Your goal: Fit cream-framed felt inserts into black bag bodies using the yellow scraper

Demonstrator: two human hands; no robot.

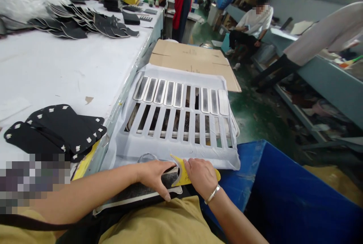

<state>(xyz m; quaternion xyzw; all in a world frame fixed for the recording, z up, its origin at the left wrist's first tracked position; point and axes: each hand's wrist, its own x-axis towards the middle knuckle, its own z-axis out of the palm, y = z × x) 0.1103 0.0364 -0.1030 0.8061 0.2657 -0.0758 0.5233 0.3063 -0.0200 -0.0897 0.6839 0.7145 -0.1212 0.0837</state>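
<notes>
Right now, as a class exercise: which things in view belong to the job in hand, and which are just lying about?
Likely in the job:
yellow sheet, in the right hand
dark pad, at the left hand
perhaps the slotted rack in front

Seemingly lying about:
black pieces on the table
cardboard beyond the rack
plastic bag
blue bin

Legible text: none | Cardboard sheet (194, 59): I see faint print, too small to read | Labels, numbers, signs: none legible

Smooth plastic-looking yellow tool (185, 175), matt black pieces (53, 125), matt cardboard (188, 57), glossy blue bin (244, 161), shiny metal bracelet (212, 194)
</notes>
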